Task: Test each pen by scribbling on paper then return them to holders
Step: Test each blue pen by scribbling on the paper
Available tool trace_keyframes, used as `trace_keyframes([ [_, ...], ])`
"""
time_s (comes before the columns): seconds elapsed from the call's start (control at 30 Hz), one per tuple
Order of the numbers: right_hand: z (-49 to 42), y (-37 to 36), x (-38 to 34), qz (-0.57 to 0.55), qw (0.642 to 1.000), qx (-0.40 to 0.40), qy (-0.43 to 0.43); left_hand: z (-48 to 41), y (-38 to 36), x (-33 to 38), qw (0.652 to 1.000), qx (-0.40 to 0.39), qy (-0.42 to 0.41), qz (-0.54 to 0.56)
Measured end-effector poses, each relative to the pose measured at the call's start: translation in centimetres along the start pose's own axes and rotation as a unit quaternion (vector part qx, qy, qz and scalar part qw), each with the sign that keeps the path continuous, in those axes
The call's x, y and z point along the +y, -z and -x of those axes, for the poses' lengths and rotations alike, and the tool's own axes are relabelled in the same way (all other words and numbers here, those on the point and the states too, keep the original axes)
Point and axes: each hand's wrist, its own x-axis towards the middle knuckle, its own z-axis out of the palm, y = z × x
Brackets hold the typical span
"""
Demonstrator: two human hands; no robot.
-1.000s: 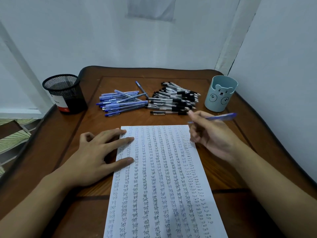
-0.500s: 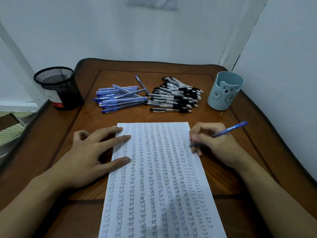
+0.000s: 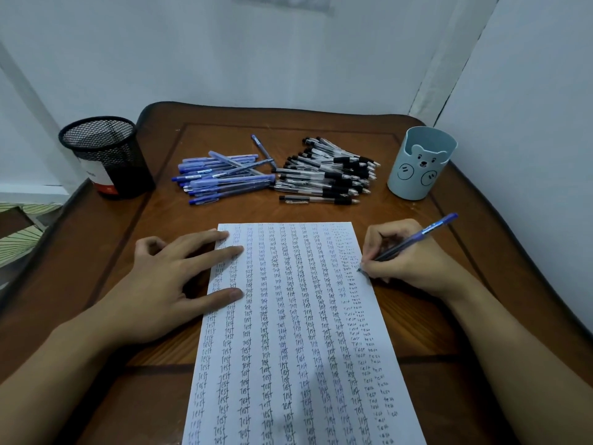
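A brown wooden table (image 3: 154,232) is set into a corner of pale walls (image 3: 256,49). A white sheet of paper (image 3: 288,332), covered in columns of the handwritten word "test", is laid lengthwise at the table's centre. The sheet's left edge, at 9 o'clock, is pressed flat by the left hand (image 3: 170,284), its fingers straight and spread. At 3 o'clock a blue pen (image 3: 420,234) is pinched in the curled fingers of the right hand (image 3: 407,261), with its tip set at the paper's right margin. Beyond the sheet, a heap of blue pens (image 3: 224,178) is seen at 11 o'clock and a heap of clear black-gripped pens (image 3: 330,173) at 1 o'clock, just beside each other. A black mesh holder (image 3: 106,155) is stood at 10 o'clock and a light blue bear-faced holder (image 3: 420,163) at 2 o'clock.
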Motion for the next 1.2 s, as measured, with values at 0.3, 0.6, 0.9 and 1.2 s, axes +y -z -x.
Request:
trace_keyframes([
  [0.3, 0.07, -0.47, 0.14, -0.001, 1.000, 0.013, 0.005, -0.03, -0.17, -0.01, 1.000, 0.011, -0.001, 0.002],
  [0.6, 0.12, -0.51, -0.10, -0.003, 1.000, 0.015, 0.001, -0.03, -0.20, -0.02, 1.000, 0.012, -0.001, 0.006],
  [0.9, 0.09, -0.52, 0.13, 0.001, 1.000, 0.029, -0.006, -0.07, -0.26, -0.10, 1.000, 0.012, 0.000, 0.005],
  [1.2, -0.06, -0.45, 0.00, 0.000, 1.000, 0.016, -0.015, -0.06, -0.21, -0.05, 1.000, 0.009, 0.000, 0.003],
])
